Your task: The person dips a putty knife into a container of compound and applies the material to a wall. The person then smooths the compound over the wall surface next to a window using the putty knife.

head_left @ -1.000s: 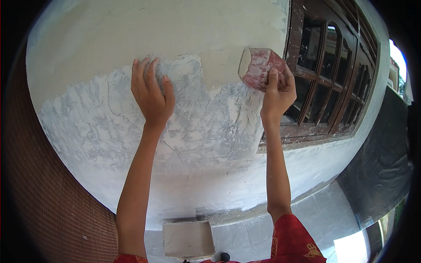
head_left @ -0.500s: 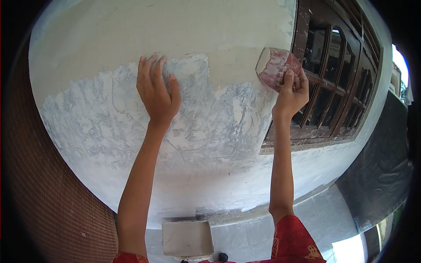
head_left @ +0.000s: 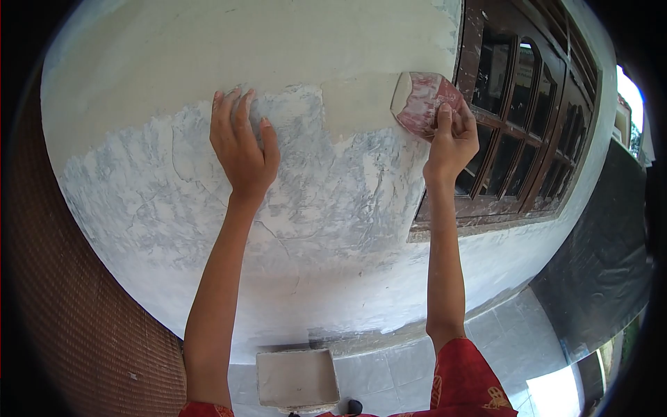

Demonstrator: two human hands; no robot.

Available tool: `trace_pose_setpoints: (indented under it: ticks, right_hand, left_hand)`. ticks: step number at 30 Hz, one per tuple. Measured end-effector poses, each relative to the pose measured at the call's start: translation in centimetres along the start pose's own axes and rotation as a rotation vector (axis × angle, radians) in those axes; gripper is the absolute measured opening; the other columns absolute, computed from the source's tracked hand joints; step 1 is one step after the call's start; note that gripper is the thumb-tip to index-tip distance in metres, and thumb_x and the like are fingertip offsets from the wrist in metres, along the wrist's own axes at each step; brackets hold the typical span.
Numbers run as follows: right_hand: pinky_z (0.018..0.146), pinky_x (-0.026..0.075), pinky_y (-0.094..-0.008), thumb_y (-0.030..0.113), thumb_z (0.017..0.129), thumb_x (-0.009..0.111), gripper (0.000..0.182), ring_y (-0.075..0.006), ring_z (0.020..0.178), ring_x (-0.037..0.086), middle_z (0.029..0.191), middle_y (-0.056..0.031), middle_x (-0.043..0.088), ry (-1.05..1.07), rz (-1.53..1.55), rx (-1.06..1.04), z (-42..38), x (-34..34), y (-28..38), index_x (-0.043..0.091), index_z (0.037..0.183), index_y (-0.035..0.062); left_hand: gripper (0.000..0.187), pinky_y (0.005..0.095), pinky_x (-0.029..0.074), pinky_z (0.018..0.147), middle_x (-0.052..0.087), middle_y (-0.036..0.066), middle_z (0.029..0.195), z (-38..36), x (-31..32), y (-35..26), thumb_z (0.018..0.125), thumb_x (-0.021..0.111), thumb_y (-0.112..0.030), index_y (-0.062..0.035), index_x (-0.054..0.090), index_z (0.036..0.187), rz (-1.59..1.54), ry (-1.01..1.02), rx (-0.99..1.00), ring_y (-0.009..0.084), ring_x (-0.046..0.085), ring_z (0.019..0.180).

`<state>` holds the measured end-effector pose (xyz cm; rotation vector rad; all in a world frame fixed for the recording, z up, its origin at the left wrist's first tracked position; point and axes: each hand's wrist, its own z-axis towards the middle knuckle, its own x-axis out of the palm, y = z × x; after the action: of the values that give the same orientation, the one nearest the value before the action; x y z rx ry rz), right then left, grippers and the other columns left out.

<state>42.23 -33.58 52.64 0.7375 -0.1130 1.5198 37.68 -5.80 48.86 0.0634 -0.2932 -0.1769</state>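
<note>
My right hand (head_left: 453, 149) grips a red putty scraper (head_left: 425, 104), a flat flexible-looking piece smeared with pale putty. Its pale left edge lies against the wall (head_left: 208, 42), just left of the window frame. Fingers apart and pointing up, my left hand (head_left: 243, 149) rests on the wall, apparently touching it, holding nothing. It lies over the upper border of a rough, grey-white patch (head_left: 326, 187). Smoother cream putty covers the wall above this patch and reaches down in a block near the scraper.
A brown wooden window (head_left: 514, 104) with dark panes is at the right. Below, a shallow rectangular tray (head_left: 297, 379) holding pale material stands above the grey tiled floor (head_left: 372, 375). A brown woven panel (head_left: 90, 299) borders the left, and a dark sheet (head_left: 604, 243) hangs at the right.
My right hand has moved the scraper slightly left, away from the window frame. My left hand keeps its place on the wall; the whole view has shifted a little.
</note>
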Motion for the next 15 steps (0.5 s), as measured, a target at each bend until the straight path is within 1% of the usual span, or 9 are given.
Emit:
trace_pose_setpoints:
  ticks: [1, 2, 4, 5, 8, 9, 11, 12, 15]
  right_hand:
    - [0.076, 0.055, -0.0221, 0.005, 0.098, 0.061, 0.036, -0.0092, 0.087, 0.066, 0.100, -0.0107, 0.071, -0.109, -0.025, -0.036, 0.8, -0.8, -0.2, 0.053, 0.130, -0.0094]
    - [0.079, 0.055, -0.0233, 0.005, 0.099, 0.059, 0.036, -0.0103, 0.089, 0.066, 0.103, -0.0122, 0.070, -0.150, 0.035, -0.044, 1.1, -1.5, -0.4, 0.051, 0.130, -0.0111]
    - [0.079, 0.055, -0.0234, 0.005, 0.099, 0.059, 0.036, -0.0105, 0.089, 0.066, 0.103, -0.0125, 0.070, -0.108, 0.090, -0.027, 0.4, -0.9, 0.7, 0.051, 0.130, -0.0112]
    - [0.078, 0.055, -0.0235, 0.005, 0.099, 0.059, 0.036, -0.0108, 0.090, 0.066, 0.103, -0.0127, 0.070, -0.075, 0.144, -0.010, -0.2, -0.5, 1.2, 0.050, 0.131, -0.0112]
    - [0.077, 0.053, -0.0222, 0.006, 0.098, 0.062, 0.036, -0.0094, 0.089, 0.066, 0.102, -0.0129, 0.071, 0.241, 0.149, 0.123, -2.4, 2.4, 2.7, 0.054, 0.129, -0.0080]
    - [0.077, 0.053, -0.0222, 0.007, 0.096, 0.064, 0.034, -0.0107, 0.089, 0.067, 0.100, -0.0144, 0.073, 0.349, 0.074, 0.127, -2.8, 3.1, 2.6, 0.057, 0.126, -0.0068]
    - [0.077, 0.053, -0.0226, 0.007, 0.095, 0.065, 0.033, -0.0119, 0.089, 0.067, 0.098, -0.0155, 0.073, 0.418, -0.017, 0.061, -3.1, 4.4, 2.0, 0.058, 0.124, -0.0075]
    - [0.077, 0.053, -0.0226, 0.007, 0.095, 0.065, 0.033, -0.0119, 0.089, 0.067, 0.098, -0.0155, 0.073, 0.418, -0.017, 0.060, -3.0, 4.2, 2.0, 0.058, 0.124, -0.0075]
    - [0.071, 0.055, -0.0243, 0.006, 0.095, 0.064, 0.030, -0.0133, 0.089, 0.068, 0.100, -0.0160, 0.073, 0.118, -0.047, 0.103, -1.6, 2.9, 1.3, 0.059, 0.122, -0.0081]
  left_hand:
    - [0.040, 0.0516, 0.032, 0.110, 0.049, 0.014, 0.140, 0.0, 0.0, 0.0, 0.095, 0.053, -0.020, -0.0070, 0.055, 0.133, 0.002, -0.003, -0.002, 0.0371, 0.037, 0.140]
    - [0.040, 0.0516, 0.032, 0.110, 0.049, 0.014, 0.140, 0.0, 0.0, -0.1, 0.095, 0.053, -0.021, -0.0071, 0.055, 0.133, 0.006, 0.004, -0.005, 0.0371, 0.037, 0.140]
    - [0.041, 0.0517, 0.032, 0.110, 0.050, 0.014, 0.139, 0.0, -0.1, -0.2, 0.095, 0.053, -0.021, -0.0071, 0.055, 0.133, 0.009, 0.014, -0.011, 0.0371, 0.037, 0.140]
    - [0.040, 0.0518, 0.031, 0.110, 0.048, 0.015, 0.140, 0.1, -0.1, -0.3, 0.097, 0.050, -0.021, -0.0048, 0.054, 0.134, 0.017, 0.024, -0.003, 0.0374, 0.037, 0.140]
    - [0.041, 0.0519, 0.031, 0.111, 0.047, 0.016, 0.141, 0.1, -0.3, -0.3, 0.099, 0.048, -0.021, -0.0025, 0.053, 0.134, 0.018, 0.033, 0.011, 0.0377, 0.037, 0.139]
    - [0.041, 0.0519, 0.031, 0.111, 0.047, 0.016, 0.141, 0.1, -0.2, -0.2, 0.099, 0.048, -0.021, -0.0024, 0.053, 0.134, 0.017, 0.024, 0.017, 0.0377, 0.037, 0.139]
    - [0.040, 0.0516, 0.031, 0.110, 0.049, 0.015, 0.140, 0.0, 0.0, -0.1, 0.097, 0.050, -0.021, -0.0046, 0.055, 0.133, 0.008, 0.014, 0.006, 0.0372, 0.038, 0.139]
    - [0.039, 0.0512, 0.032, 0.110, 0.050, 0.014, 0.139, 0.1, 0.0, -0.1, 0.095, 0.052, -0.021, -0.0068, 0.057, 0.131, 0.007, -0.001, -0.006, 0.0368, 0.038, 0.139]
    - [0.041, 0.0515, 0.030, 0.111, 0.047, 0.016, 0.141, 0.1, -0.2, -0.2, 0.099, 0.048, -0.020, -0.0025, 0.053, 0.135, 0.017, 0.027, 0.009, 0.0374, 0.037, 0.140]
